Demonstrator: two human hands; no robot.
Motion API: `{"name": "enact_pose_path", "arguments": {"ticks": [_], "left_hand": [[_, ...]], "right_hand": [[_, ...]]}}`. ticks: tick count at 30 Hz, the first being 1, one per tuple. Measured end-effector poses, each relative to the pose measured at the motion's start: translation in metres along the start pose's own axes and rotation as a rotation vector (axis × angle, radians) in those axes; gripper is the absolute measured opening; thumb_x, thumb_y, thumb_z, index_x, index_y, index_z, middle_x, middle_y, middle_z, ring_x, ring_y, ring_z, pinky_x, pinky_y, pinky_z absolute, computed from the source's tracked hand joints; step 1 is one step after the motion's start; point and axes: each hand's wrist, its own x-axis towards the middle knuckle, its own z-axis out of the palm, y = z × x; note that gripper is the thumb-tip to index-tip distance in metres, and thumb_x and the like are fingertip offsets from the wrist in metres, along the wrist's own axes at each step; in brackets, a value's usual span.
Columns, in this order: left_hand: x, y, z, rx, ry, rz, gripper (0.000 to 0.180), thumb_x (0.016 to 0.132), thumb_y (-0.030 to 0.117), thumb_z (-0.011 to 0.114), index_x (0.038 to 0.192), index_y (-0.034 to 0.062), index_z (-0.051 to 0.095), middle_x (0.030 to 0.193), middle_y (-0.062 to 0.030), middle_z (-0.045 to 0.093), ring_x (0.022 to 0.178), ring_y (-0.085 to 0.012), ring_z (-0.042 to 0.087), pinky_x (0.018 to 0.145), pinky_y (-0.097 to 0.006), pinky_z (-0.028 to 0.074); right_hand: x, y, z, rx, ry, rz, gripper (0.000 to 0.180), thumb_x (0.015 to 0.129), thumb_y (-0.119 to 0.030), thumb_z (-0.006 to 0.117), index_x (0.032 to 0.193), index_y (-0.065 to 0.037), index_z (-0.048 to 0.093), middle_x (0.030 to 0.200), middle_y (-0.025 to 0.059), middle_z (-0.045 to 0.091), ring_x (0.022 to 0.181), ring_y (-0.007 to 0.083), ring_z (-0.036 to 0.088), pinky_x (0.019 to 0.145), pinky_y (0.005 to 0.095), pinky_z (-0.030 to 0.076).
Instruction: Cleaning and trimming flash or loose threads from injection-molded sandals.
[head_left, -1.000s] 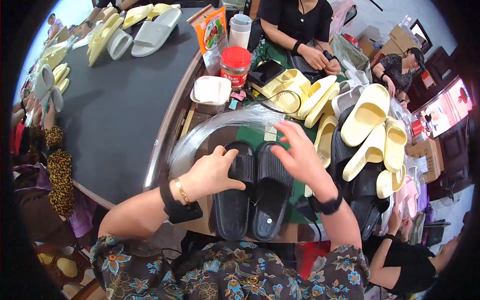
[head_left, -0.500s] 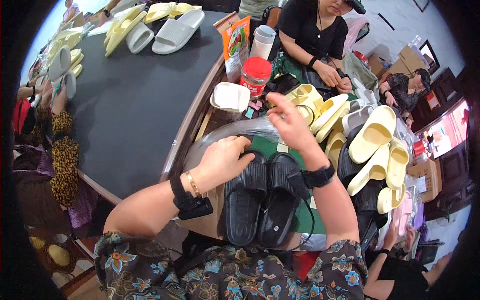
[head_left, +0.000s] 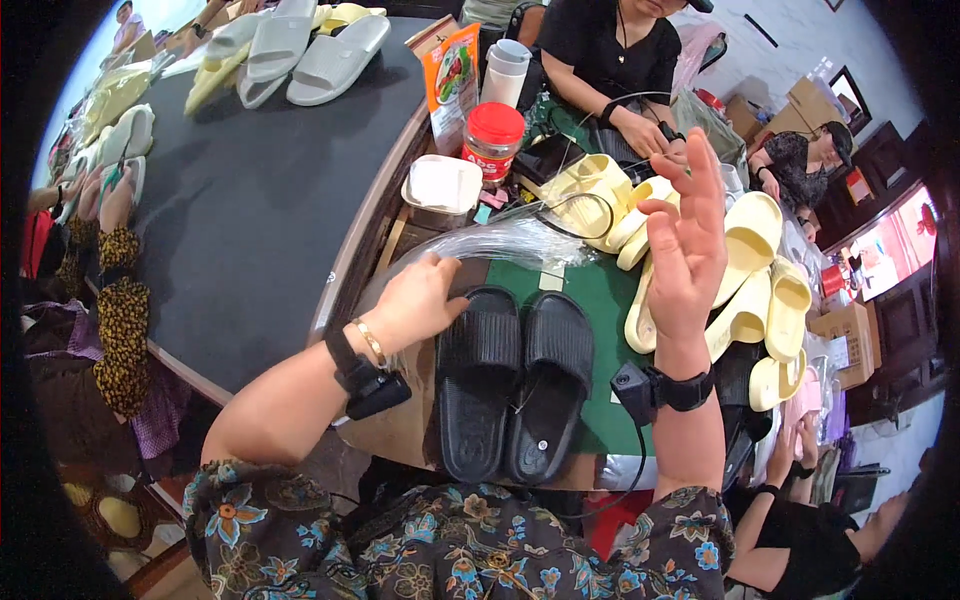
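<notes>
A pair of black slides lies side by side before me, toes pointing away: the left slide (head_left: pixel 478 390) and the right slide (head_left: pixel 550 390). Beside the left slide's toe is my left hand (head_left: pixel 415 305), fingers bent and thumb apart, with nothing visible in its grasp. A bundle of clear thin plastic strands (head_left: pixel 500 243) fans out just beyond that hand. My right hand (head_left: pixel 688 245) is raised in front of the yellow slides (head_left: pixel 745 250), palm turned left and fingers spread upward; no object shows in it. Both wrists wear black straps with small devices.
A white tub (head_left: pixel 442 185), a red-lidded jar (head_left: pixel 493 140), an orange packet (head_left: pixel 455 85) and a white bottle (head_left: pixel 506 75) stand beyond the strands. To the left is a dark table (head_left: pixel 270 190) bearing grey slides (head_left: pixel 340 60). Co-workers sit across and at both sides.
My right hand has risen and moved right, away from the black slides. The left hand has shifted slightly left off the slide's toe. More grey slides now lie on the dark table.
</notes>
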Motion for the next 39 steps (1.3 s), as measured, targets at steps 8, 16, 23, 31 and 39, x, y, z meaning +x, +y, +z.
{"name": "enact_pose_path", "arguments": {"ticks": [8,16,23,31,39], "left_hand": [[0.016,-0.018,0.004,0.096,-0.06,-0.144,0.053,0.08,0.028,0.071,0.122,-0.0008,0.057,0.113,-0.0221,0.056,0.107,-0.0364,0.057,0.092,-0.042,0.047],[0.007,0.01,-0.014,-0.249,-0.203,0.066,0.046,0.079,0.018,0.073,0.119,0.0014,0.061,0.088,-0.0102,0.067,0.075,-0.0211,0.065,0.072,-0.031,0.052],[-0.024,0.056,-0.02,-0.714,-0.477,0.249,0.05,0.078,0.006,0.076,0.126,0.0079,0.06,0.082,-0.0018,0.065,0.067,-0.003,0.054,0.062,-0.02,0.047],[-0.018,0.051,-0.018,-0.992,-0.392,-0.058,0.032,0.099,0.025,0.052,0.098,-0.0011,0.07,0.078,-0.0034,0.066,0.061,-0.0059,0.056,0.055,-0.021,0.046],[-0.02,0.056,-0.021,-0.423,-0.725,-0.193,0.051,0.098,0.041,0.049,0.067,0.0023,0.063,0.056,-0.0011,0.054,0.051,-0.0085,0.051,0.048,-0.025,0.042]], "right_hand": [[0.01,-0.002,-0.05,0.022,0.403,-0.093,0.058,0.087,0.003,0.047,0.144,0.001,0.034,0.144,0.0097,0.042,0.129,0.0208,0.041,0.097,0.0322,0.04],[-0.073,-0.022,-0.039,-0.688,-0.266,-0.117,0.061,0.075,0.001,0.059,0.134,0.003,0.046,0.138,0.023,0.045,0.128,0.0381,0.044,0.102,0.041,0.04],[-0.15,-0.033,-0.013,-0.434,-0.842,0.186,0.057,0.074,-0.007,0.068,0.126,0.006,0.048,0.131,0.0201,0.048,0.122,0.037,0.047,0.103,0.043,0.04],[-0.168,-0.043,-0.016,-0.404,-0.894,0.208,0.054,0.074,-0.01,0.069,0.123,0.005,0.053,0.131,0.016,0.05,0.123,0.0323,0.047,0.097,0.0406,0.043],[-0.174,-0.049,-0.009,-0.416,-0.918,0.066,0.051,0.072,-0.011,0.072,0.119,0.003,0.057,0.126,0.0132,0.054,0.122,0.0288,0.049,0.091,0.0388,0.045]]}}
